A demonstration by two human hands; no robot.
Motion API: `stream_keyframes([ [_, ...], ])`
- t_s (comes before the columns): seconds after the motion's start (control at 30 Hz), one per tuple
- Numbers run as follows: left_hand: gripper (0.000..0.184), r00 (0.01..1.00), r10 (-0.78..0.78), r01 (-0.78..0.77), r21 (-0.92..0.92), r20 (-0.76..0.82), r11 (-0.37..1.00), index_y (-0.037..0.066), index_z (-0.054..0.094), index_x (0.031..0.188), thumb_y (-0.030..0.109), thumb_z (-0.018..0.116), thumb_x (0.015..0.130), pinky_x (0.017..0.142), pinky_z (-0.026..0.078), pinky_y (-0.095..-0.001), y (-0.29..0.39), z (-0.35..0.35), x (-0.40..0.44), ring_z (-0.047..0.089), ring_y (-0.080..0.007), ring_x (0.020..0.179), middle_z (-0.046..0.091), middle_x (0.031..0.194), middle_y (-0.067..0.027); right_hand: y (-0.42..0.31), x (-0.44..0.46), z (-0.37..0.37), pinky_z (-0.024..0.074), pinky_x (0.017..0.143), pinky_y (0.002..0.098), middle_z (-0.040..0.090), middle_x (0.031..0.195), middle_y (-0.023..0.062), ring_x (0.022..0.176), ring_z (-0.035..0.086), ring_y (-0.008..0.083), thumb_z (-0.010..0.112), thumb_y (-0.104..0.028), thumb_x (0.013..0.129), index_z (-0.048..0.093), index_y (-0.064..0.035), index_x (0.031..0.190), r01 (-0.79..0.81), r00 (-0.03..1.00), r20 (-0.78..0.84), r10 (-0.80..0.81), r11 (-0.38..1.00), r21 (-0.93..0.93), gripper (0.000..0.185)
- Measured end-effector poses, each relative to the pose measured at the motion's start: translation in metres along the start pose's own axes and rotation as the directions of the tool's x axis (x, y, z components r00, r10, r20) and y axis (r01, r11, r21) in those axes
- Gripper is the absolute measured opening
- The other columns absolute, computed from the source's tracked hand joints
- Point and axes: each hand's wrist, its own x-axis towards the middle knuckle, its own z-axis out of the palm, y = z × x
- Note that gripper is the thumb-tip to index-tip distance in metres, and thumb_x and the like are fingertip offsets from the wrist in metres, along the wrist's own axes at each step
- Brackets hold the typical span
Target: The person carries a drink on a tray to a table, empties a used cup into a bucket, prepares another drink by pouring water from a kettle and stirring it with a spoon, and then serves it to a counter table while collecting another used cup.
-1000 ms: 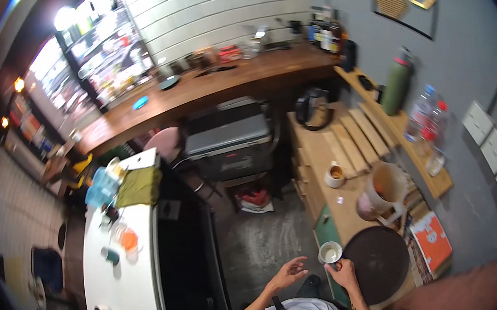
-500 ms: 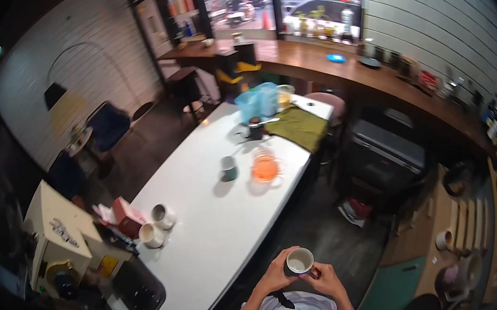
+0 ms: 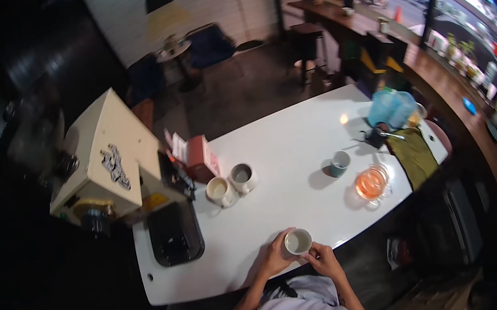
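Observation:
A pale mug (image 3: pixel 298 243) is held between both hands over the near edge of the white table; its inside looks light and whatever it contains is hard to make out. My left hand (image 3: pixel 276 256) wraps the mug's left side. On the other side, my right hand (image 3: pixel 325 260) has its fingers closed at the handle. Further left on the table stand two more mugs, a cream one (image 3: pixel 218 189) and a white one with a dark inside (image 3: pixel 244 178). A teal cup (image 3: pixel 340 164) and a glass jug of orange liquid (image 3: pixel 372 184) are to the right.
A cream machine (image 3: pixel 106 152) with a black tray (image 3: pixel 175 238) occupies the left end of the white table (image 3: pixel 282 130). Behind the mugs is a red box (image 3: pixel 201 158). A green cloth (image 3: pixel 415 158) and blue plastic bags (image 3: pixel 390 110) lie at the far right end.
My view has swung left, so the cream machine and tables appear further right. The held mug is now over the table's near edge instead of beside it. Both hands keep their hold.

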Motion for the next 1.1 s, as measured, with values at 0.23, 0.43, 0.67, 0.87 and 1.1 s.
stream_keyframes([
  [0.23,0.078,0.950,-0.133,0.116,-0.076,-0.283,0.990,0.004,0.051,0.133,0.017,0.090,0.068,0.099,0.049,-0.0398,-0.014,0.021,0.020,0.058,-0.0287,0.122,0.060,0.128,-0.0156,-0.001,0.071,-0.030,0.0358,0.054,0.0315,0.041,0.061,0.0051,0.060,0.035,0.0153,0.076,-0.023,0.088,0.052,0.0013,0.077,0.087,0.947,0.309,-0.083,0.996,0.001,0.035],
  [0.43,0.079,0.873,-0.111,0.110,-0.030,-0.475,0.994,0.003,0.046,0.137,0.011,0.087,0.070,0.101,0.048,-0.0403,-0.022,0.034,0.032,0.057,-0.0308,0.122,0.058,0.129,-0.0172,0.016,0.115,-0.030,0.0383,0.054,0.0342,0.043,0.061,0.0084,0.059,0.036,0.0180,0.075,-0.022,0.088,0.052,0.0010,0.081,0.204,0.884,0.422,-0.200,0.978,0.036,0.033],
  [0.67,0.077,0.813,-0.163,0.181,-0.023,-0.559,0.983,0.002,0.044,0.137,0.011,0.086,0.073,0.102,0.045,-0.0403,-0.048,0.013,0.011,0.057,-0.0318,0.121,0.059,0.127,-0.0172,0.006,0.134,0.015,0.0423,0.054,0.0377,0.047,0.062,0.0155,0.055,0.046,0.0284,0.075,-0.029,0.089,0.046,0.0002,0.082,0.311,0.831,0.461,-0.312,0.947,0.081,0.041],
  [0.87,0.069,0.812,-0.151,0.181,-0.004,-0.564,0.984,0.001,0.053,0.127,0.016,0.088,0.070,0.097,0.048,-0.0399,-0.064,-0.053,0.006,0.060,-0.0300,0.116,0.061,0.122,-0.0172,-0.003,0.146,0.079,0.0416,0.053,0.0355,0.047,0.062,0.0122,0.053,0.044,0.0265,0.076,-0.026,0.087,0.045,-0.0007,0.089,0.293,0.855,0.427,-0.295,0.953,0.072,0.040],
  [1.1,0.072,0.739,-0.135,0.195,0.018,-0.660,0.981,0.001,0.052,0.127,0.013,0.089,0.066,0.096,0.048,-0.0416,-0.093,-0.105,-0.011,0.060,-0.0333,0.112,0.061,0.119,-0.0163,-0.026,0.144,0.103,0.0468,0.061,0.0265,0.050,0.105,0.0100,0.065,0.052,0.0125,0.076,-0.010,0.085,0.053,0.0010,0.109,0.255,0.929,0.225,-0.293,0.950,0.182,0.035],
])
